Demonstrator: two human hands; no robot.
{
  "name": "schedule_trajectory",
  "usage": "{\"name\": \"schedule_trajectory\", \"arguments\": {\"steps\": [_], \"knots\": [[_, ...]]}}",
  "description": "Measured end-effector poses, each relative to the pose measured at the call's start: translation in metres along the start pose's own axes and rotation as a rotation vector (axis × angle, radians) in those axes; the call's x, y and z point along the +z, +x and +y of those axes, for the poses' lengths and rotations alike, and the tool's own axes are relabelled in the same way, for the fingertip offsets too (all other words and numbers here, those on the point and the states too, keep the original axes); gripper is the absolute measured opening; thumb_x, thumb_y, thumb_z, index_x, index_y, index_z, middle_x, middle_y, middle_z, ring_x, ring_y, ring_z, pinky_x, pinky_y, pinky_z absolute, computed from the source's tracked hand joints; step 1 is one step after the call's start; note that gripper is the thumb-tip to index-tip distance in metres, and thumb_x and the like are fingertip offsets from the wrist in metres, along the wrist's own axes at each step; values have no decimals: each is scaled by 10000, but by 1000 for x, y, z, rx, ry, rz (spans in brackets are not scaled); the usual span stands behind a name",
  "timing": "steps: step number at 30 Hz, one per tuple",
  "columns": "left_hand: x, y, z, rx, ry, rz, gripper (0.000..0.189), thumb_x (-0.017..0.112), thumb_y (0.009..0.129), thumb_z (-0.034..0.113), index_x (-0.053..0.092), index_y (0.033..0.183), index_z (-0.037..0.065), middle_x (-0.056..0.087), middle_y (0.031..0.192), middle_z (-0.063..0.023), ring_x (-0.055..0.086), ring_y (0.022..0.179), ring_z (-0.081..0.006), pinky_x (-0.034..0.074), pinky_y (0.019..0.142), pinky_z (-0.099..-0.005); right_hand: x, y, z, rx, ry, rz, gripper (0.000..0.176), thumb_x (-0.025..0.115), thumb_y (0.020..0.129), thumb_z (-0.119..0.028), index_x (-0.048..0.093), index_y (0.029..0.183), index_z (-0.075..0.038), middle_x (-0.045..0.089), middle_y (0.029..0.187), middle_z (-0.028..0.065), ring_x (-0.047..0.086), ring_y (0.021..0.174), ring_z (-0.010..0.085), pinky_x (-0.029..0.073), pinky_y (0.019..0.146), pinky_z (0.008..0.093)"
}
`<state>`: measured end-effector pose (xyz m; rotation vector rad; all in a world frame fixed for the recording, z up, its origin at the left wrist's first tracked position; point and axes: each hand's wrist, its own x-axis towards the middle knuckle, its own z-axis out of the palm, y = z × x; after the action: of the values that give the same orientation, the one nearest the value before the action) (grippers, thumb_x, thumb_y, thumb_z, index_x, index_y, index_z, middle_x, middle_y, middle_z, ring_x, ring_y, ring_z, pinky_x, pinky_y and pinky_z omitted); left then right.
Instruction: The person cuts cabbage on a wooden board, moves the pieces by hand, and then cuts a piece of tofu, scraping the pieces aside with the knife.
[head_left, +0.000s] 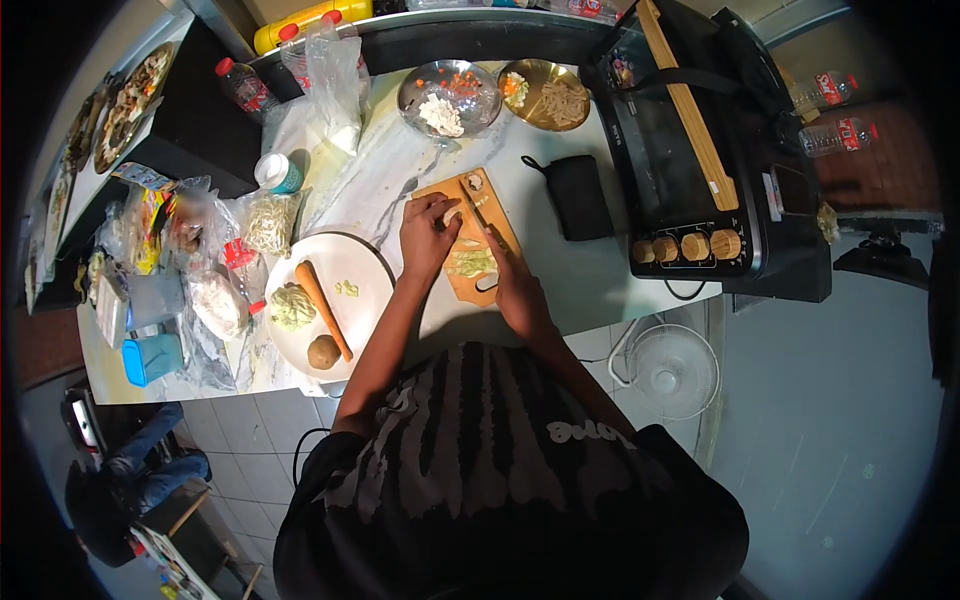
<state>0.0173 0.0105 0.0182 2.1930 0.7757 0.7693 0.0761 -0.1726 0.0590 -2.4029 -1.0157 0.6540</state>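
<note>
A wooden cutting board (470, 287) lies on the marble counter in front of me. My right hand (518, 285) is wrapped round the handle of a knife (474, 202), whose blade points away over the board. On the board's left side my left hand (428, 232) has its fingers bent beside the blade; whether they hold a piece of food is too small to tell. Chopped pale green vegetable (472, 263) lies between my hands. A small whitish piece (474, 183) sits at the board's far end.
Left of the board, a white plate (372, 290) bears a wooden rolling pin (322, 308), greens and a brown ball. Beyond are a metal bowl (408, 97) and a plate of food (540, 120). A black pouch (580, 198) and an oven (640, 200) stand right.
</note>
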Motion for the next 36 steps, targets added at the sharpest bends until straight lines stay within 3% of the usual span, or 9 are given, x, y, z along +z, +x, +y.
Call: {"name": "schedule_trajectory", "arguments": {"steps": [6, 11, 17, 21, 23, 30, 32, 36], "knots": [[-4, -1, 5, -85, -24, -22, 192, 774, 808, 143, 786, 989, 77, 712, 1122, -89, 627, 1006, -268, 530, 880, -356, 10, -1, 9, -155, 23, 113, 697, 473, 984, 4, 270, 1587, -281, 557, 1357, 254, 640, 1008, 479, 544, 798, 524], [-5, -4, -5, -52, -83, -43, 147, 772, 825, 134, 793, 955, 69, 713, 1153, -97, 642, 1050, -255, 553, 845, -358, 6, -5, 0, -39, 44, -19, 676, 457, 1018, -62, 229, 1602, -316, 641, 1134, 293, 662, 821, 476, 542, 723, 524], [3, -4, -7, -49, -30, 1, 130, 776, 840, 130, 808, 959, 87, 716, 1133, -87, 642, 1023, -241, 549, 846, -355, 4, -6, -3, -12, 43, -81, 669, 435, 1037, -87, 190, 1615, -320, 649, 1005, 307, 657, 717, 440, 523, 660, 506], [4, -2, -6, -88, -73, 9, 135, 792, 832, 140, 808, 954, 84, 717, 1126, -84, 644, 1005, -240, 547, 847, -349, 7, -4, 0, -60, 58, -32, 672, 432, 1039, -88, 179, 1616, -324, 647, 972, 307, 653, 696, 436, 522, 647, 502], [2, -2, -5, -109, -99, 1, 133, 795, 834, 147, 806, 948, 80, 719, 1125, -83, 645, 1010, -239, 551, 838, -352, 2, -6, -6, -9, 74, -72, 863, 490, 894, 69, 205, 1612, -316, 655, 1057, 308, 674, 817, 461, 529, 715, 528], [-3, 0, -6, -118, -129, -38, 126, 786, 840, 138, 802, 944, 68, 721, 1136, -88, 651, 1028, -247, 565, 795, -353, 1, -6, -8, 31, 35, -119, 883, 499, 883, 71, 204, 1613, -327, 662, 991, 296, 673, 798, 455, 526, 712, 523], [-1, 0, -8, -75, -77, -29, 121, 780, 843, 130, 800, 944, 66, 719, 1144, -94, 652, 1023, -253, 566, 790, -350, 7, -6, -1, -59, 34, -27, 756, 480, 980, -21, 204, 1607, -343, 646, 912, 301, 650, 702, 470, 514, 629, 526], [-2, -3, -6, -73, -98, -32, 120, 774, 847, 127, 799, 945, 63, 718, 1144, -100, 651, 1026, -259, 564, 801, -355, 8, -4, 1, -48, -27, -41, 828, 495, 926, 34, 210, 1605, -344, 646, 925, 306, 653, 705, 474, 517, 631, 534]]}}
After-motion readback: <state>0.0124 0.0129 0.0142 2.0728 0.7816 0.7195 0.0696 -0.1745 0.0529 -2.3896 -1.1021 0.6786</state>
